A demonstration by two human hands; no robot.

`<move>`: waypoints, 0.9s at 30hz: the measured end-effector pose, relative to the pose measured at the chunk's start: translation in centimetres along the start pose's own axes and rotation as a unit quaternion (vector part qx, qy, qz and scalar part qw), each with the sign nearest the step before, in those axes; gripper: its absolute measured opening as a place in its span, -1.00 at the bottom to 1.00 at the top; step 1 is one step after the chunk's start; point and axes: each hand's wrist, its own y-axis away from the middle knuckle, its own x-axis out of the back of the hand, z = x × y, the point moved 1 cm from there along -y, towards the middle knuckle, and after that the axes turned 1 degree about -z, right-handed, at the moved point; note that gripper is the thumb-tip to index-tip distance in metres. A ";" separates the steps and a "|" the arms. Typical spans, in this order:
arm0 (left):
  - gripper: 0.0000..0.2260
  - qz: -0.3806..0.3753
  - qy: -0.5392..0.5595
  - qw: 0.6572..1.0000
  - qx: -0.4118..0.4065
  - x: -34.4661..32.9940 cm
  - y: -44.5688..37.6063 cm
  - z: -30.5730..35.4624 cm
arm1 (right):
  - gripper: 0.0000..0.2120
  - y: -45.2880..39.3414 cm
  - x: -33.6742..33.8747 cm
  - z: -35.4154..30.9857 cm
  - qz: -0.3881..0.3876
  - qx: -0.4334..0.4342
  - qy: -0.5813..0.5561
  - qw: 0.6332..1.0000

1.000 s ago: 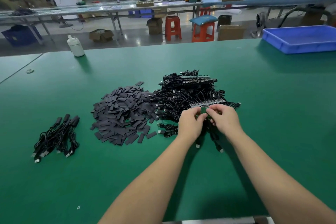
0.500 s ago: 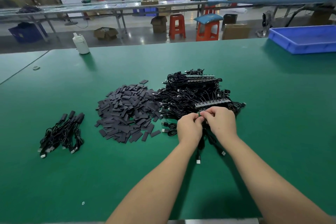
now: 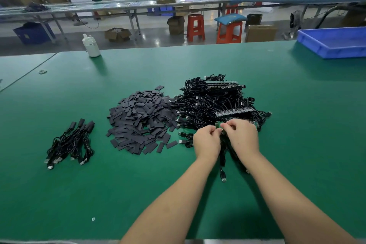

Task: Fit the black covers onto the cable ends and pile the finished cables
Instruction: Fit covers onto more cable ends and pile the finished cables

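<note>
Both hands meet at the near edge of the unfinished cable heap (image 3: 213,103). Left hand (image 3: 207,141) and right hand (image 3: 243,137) each pinch the same small green board (image 3: 219,126) between thumb and fingertips. One cable (image 3: 222,166) hangs from it between the wrists, USB plug resting on the green table (image 3: 138,194).

Three piles on the table: black covers (image 3: 142,121) in the middle, too many to count; the tangled heap touching its right side; finished cables (image 3: 71,142) well apart to the left, roughly six, exact count unclear.

Far edge: one white bottle (image 3: 91,45), one blue tray (image 3: 334,42).
</note>
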 end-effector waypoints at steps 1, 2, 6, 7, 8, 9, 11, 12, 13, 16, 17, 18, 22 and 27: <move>-0.61 -0.002 0.020 1.000 0.009 0.3 -0.2 -0.2 | -0.79 -0.3 0.3 0.3 -0.005 -0.013 -0.007 1.000; -0.66 -0.010 0.043 0.999 0.013 0.8 -0.5 -0.5 | -0.76 -0.7 0.7 0.8 -0.019 -0.027 -0.010 0.999; -0.81 -0.083 0.161 0.983 0.018 3.7 -1.5 -1.9 | -0.74 -1.9 2.1 3.1 -0.109 -0.073 0.020 0.991; -0.83 -0.114 0.197 0.974 0.022 4.3 -1.5 -2.3 | -0.74 -2.1 2.5 3.7 -0.108 -0.082 0.025 0.991; -0.83 -0.140 0.215 0.966 0.019 4.9 -1.6 -2.6 | -0.73 -2.3 2.8 4.2 -0.100 -0.091 0.027 0.990; -0.83 -0.157 0.209 0.965 0.010 5.4 -1.6 -2.8 | -0.73 -2.5 3.0 4.5 -0.094 -0.099 0.030 0.990; -0.87 -0.159 0.150 0.975 -0.022 6.4 -2.0 -3.3 | -0.76 -2.9 3.4 4.8 -0.081 -0.106 0.042 0.990; -0.91 -0.148 0.114 0.982 -0.041 6.9 -2.2 -3.7 | -0.78 -3.0 3.4 4.8 -0.068 -0.103 0.048 0.991; -0.93 -0.135 0.087 0.985 -0.056 7.3 -2.3 -3.9 | -0.78 -3.0 3.4 4.8 -0.050 -0.096 0.055 0.993; -0.88 -0.121 0.038 0.989 -0.071 7.7 -2.0 -4.1 | -0.65 -2.3 3.0 3.7 0.022 -0.050 0.074 0.996; -0.89 -0.129 0.033 0.989 -0.064 7.6 -1.8 -4.0 | -0.66 -1.8 2.7 2.9 0.033 -0.018 0.072 0.997; -0.88 -0.144 0.045 0.987 -0.052 7.4 -1.7 -3.8 | -0.70 -1.4 2.2 2.0 0.023 0.014 0.059 0.998; -0.90 -0.207 0.248 0.946 0.021 6.9 -0.9 -2.9 | -0.66 1.3 -1.2 -2.0 -0.225 -0.031 -0.135 0.964; -0.88 -0.132 0.131 0.982 0.034 8.1 -1.7 -5.2 | -0.66 3.8 -4.9 -3.8 -0.320 -0.071 -0.214 0.920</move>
